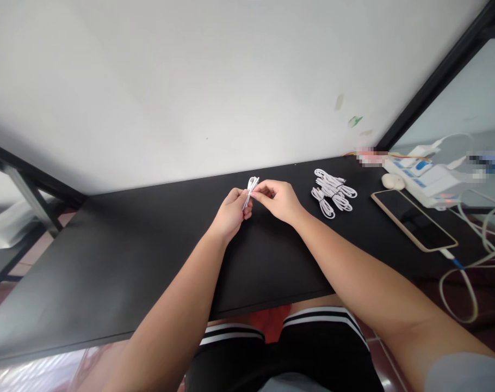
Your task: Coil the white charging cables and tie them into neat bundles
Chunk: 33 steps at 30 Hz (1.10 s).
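A small bundle of white cable (253, 184) is held upright above the black desk, folded into loops. My left hand (231, 212) is closed around its lower part. From the right, my right hand (278, 200) pinches at the middle of the bundle with thumb and forefinger. What exactly lies between those fingertips is too small to make out. To the right on the desk lie several similar coiled white cables (333, 189), tied around their middles with dark bands.
The black desk (149, 245) meets a white wall (190, 98) behind. At the right are a phone (414, 218) with a charging cable plugged in, a white earbud case (393, 181) and a power strip (419, 177) with chargers. Loose white cords (471, 294) hang over the right side.
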Tool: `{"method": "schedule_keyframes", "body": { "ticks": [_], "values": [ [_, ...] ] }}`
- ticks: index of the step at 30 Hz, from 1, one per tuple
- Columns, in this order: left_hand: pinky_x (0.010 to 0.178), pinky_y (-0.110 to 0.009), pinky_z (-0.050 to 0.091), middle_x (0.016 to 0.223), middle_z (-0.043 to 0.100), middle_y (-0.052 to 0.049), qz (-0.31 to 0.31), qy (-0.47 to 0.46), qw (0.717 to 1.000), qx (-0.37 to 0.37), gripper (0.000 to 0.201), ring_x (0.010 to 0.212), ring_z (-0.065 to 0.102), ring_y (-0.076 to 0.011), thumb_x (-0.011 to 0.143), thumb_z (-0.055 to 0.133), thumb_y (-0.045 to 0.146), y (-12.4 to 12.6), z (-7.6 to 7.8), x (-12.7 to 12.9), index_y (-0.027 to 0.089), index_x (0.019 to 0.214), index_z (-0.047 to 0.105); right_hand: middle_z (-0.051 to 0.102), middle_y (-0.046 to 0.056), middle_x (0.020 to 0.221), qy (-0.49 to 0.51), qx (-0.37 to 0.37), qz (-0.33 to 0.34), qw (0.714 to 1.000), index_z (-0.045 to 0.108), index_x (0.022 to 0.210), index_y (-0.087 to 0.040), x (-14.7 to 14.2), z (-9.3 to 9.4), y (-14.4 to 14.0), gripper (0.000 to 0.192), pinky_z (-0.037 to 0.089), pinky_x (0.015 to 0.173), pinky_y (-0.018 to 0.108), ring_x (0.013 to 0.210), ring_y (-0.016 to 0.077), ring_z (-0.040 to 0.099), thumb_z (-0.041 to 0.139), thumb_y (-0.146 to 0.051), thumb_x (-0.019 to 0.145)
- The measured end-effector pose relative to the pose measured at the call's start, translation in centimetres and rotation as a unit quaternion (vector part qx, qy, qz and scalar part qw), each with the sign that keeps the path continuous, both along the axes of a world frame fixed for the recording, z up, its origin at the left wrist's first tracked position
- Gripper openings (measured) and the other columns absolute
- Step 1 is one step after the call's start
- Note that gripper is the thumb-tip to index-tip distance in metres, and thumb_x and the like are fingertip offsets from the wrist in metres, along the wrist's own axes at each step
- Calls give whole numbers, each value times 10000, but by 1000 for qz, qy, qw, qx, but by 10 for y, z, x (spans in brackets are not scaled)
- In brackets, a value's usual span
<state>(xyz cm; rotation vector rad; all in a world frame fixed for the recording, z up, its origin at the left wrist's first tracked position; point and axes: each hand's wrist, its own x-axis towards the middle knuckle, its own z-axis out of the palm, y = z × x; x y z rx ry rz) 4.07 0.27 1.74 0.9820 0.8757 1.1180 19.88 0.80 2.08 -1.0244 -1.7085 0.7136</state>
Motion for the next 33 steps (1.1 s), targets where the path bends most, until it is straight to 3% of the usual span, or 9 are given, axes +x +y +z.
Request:
{"method": "schedule_keyframes", "body": {
  "ticks": [7, 21, 28, 33],
  "values": [
    [585, -250, 500, 711, 673, -52, 49, 152, 982, 96, 387, 607, 627, -130, 864, 664, 522, 3, -6, -5, 138, 820, 679, 727, 23, 746, 5, -7, -13, 1000, 727, 823, -188, 0, 3, 1, 174, 505, 634, 280, 634, 144, 635, 701, -357, 852],
    [676, -309, 553, 755, 732, -81, 44, 118, 986, 107, 456, 723, 706, -202, 812, 696, 577, 1, -2, -6, 129, 876, 753, 740, 35, 793, 40, -15, 34, 998, 691, 851, -192, 1, 11, -4, 170, 558, 683, 314, 696, 174, 701, 673, -360, 871],
    [717, -326, 569, 811, 749, -95, -13, 114, 988, 105, 462, 713, 703, -191, 805, 730, 533, -1, 4, -12, 115, 1001, 740, 734, 32, 803, 7, -21, 56, 998, 696, 861, -188, 8, 14, -4, 125, 548, 723, 311, 732, 165, 679, 665, -309, 856],
    [717, -331, 572, 799, 747, -102, -33, 127, 986, 99, 459, 720, 709, -199, 820, 712, 538, -3, 6, -12, 109, 983, 733, 712, 21, 786, 6, -31, 74, 997, 678, 823, -188, 10, 13, -4, 76, 541, 707, 297, 715, 152, 661, 661, -263, 822]
  ]
}}
